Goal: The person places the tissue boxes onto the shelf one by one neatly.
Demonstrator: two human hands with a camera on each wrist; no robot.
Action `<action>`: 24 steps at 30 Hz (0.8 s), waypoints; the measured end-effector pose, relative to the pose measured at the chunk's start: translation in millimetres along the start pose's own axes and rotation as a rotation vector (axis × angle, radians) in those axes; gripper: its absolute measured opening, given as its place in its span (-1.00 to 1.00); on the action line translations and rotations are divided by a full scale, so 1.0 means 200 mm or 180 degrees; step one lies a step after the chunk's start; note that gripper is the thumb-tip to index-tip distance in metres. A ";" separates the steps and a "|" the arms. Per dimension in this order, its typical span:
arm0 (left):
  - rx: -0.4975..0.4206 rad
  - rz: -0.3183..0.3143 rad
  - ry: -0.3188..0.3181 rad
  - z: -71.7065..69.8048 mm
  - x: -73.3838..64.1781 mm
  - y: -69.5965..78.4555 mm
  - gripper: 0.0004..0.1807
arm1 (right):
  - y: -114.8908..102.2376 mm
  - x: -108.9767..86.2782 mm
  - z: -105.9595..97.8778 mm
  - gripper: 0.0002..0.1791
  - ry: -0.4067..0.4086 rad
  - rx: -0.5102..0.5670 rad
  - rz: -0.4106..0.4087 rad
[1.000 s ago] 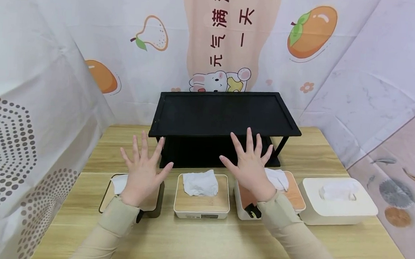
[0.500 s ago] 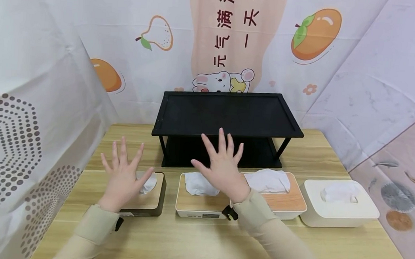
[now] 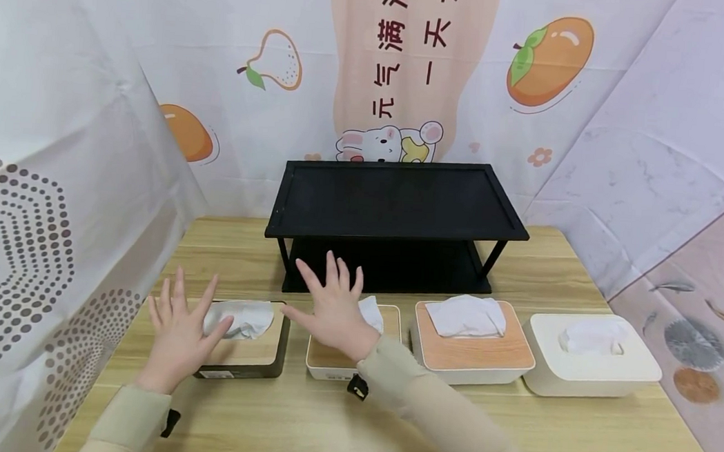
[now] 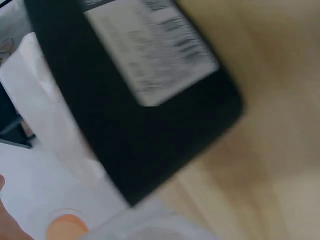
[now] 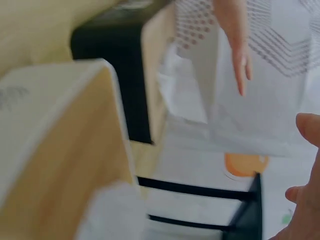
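Observation:
My left hand (image 3: 177, 339), fingers spread, hovers by the left side of a dark tissue box (image 3: 276, 349) with a light wood lid. A white tissue (image 3: 252, 319) sticks up from that lid. In the left wrist view the dark box (image 4: 150, 145) is near, its printed label facing me. My right hand (image 3: 334, 314), also spread, is over the gap between the dark box and a white tissue box (image 3: 328, 372) with a wood lid, partly covering the latter. In the right wrist view, fingers of my right hand (image 5: 307, 195) show at the edge. Neither hand holds anything.
A black two-tier rack (image 3: 401, 201) stands behind the boxes. To the right are a white tissue box with an orange-brown wood lid (image 3: 478, 354) and an all-cream tissue box (image 3: 589, 371). All stand on a wood-grain table (image 3: 324, 431), with printed cloth (image 3: 218, 127) behind.
Both hands have moved left and lower, the right one farther, from over the orange-lidded box past the middle white one. The boxes and rack stay where they were.

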State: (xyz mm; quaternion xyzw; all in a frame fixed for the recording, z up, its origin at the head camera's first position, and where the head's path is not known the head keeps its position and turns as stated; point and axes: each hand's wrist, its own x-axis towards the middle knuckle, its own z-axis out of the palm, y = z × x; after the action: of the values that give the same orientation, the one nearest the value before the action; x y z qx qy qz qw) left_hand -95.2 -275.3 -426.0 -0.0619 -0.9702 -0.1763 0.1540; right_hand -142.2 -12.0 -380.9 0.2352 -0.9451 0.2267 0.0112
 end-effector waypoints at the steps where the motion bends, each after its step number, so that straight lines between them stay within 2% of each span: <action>1: -0.0018 -0.0003 -0.0034 0.01 -0.01 -0.02 -0.16 | -0.01 0.01 0.03 -0.14 -0.0040 -0.0016 0.0012; 7: -0.0068 0.0033 -0.0175 0.04 -0.07 -0.12 -0.10 | -0.07 0.03 0.16 -0.12 -0.0342 -0.0163 0.0017; 9: -0.0144 -0.0018 -0.0266 0.04 -0.09 -0.14 -0.10 | -0.08 0.04 0.18 -0.11 -0.0446 -0.0145 -0.0006; 14: -0.0281 -0.0211 -0.0583 0.03 -0.12 -0.17 -0.08 | -0.10 0.04 0.25 -0.08 -0.0616 -0.0114 -0.0068; 24: -0.0218 -0.0240 -0.0967 0.09 -0.19 -0.18 0.04 | -0.11 0.03 0.37 0.04 -0.0936 -0.0573 -0.0126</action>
State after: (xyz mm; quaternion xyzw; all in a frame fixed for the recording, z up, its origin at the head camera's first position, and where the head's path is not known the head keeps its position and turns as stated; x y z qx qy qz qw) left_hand -70.7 -305.8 -465.4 -0.0566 -0.9774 -0.2036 -0.0035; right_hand -131.2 -64.8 -436.7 0.2825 -0.9482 0.1039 -0.1017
